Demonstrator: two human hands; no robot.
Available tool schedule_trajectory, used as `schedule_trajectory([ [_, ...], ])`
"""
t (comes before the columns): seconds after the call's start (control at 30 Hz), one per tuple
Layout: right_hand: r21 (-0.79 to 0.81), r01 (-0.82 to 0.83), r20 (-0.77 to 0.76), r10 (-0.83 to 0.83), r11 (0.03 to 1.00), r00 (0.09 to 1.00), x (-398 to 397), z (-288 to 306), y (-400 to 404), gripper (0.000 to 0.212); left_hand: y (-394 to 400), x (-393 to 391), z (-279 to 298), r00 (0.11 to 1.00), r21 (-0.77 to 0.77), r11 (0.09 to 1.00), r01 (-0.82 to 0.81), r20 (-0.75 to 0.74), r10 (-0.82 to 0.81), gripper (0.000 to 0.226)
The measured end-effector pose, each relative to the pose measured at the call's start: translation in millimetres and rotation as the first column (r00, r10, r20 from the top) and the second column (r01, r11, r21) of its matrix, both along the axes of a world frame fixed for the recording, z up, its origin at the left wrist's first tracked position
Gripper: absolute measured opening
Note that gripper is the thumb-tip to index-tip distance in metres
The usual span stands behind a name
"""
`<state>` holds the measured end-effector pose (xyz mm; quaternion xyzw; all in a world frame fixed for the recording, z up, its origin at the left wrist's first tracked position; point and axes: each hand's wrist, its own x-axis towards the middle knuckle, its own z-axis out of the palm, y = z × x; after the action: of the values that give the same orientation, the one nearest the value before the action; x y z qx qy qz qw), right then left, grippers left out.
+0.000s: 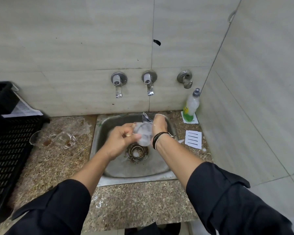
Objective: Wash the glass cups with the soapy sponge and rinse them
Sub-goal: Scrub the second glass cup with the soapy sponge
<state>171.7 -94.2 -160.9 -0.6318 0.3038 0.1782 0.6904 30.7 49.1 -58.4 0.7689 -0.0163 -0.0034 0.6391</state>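
Observation:
A foamy, blurred glass cup [143, 135] hangs over the steel sink [109, 126], between both hands. My left hand [124, 139] grips its left side with curled fingers, the thumb pressed on the glass. My right hand [159, 125], with dark bands on the wrist, curls round the cup's right side and rim. Water splashes at the cup's top [145, 117], below the right tap [149, 85]. Two more glass cups [39, 139] [66, 139] with brown dregs stand on the counter left of the sink. I see no sponge clearly.
A black plastic crate [8, 146] fills the counter's left end. The left tap [118, 84] and a wall hook [186, 78] are on the tiled wall. A dish soap bottle [191, 106] stands at the back right corner, with a striped white card [193, 139] nearer. The drain [137, 152] lies under the hands.

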Motion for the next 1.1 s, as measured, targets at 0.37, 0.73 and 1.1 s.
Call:
schedule_trajectory([
  [0.37,0.32,0.184,-0.129,-0.149,0.929,0.98,-83,126,-3,0.049,-11,-1,-3,1.0,-0.105,0.994,-0.027,-0.011,0.026,0.049],
  [0.73,0.257,0.035,-0.057,-0.021,0.966,0.998,-79,129,14,0.077,-16,2,3,0.982,-0.07,0.98,-0.184,0.031,0.186,0.047],
  [1.1,-0.563,-0.334,0.425,0.611,0.756,0.668,-87,137,3,0.047,-11,-1,11,0.92,0.234,0.971,-0.042,-0.371,0.129,0.078],
])
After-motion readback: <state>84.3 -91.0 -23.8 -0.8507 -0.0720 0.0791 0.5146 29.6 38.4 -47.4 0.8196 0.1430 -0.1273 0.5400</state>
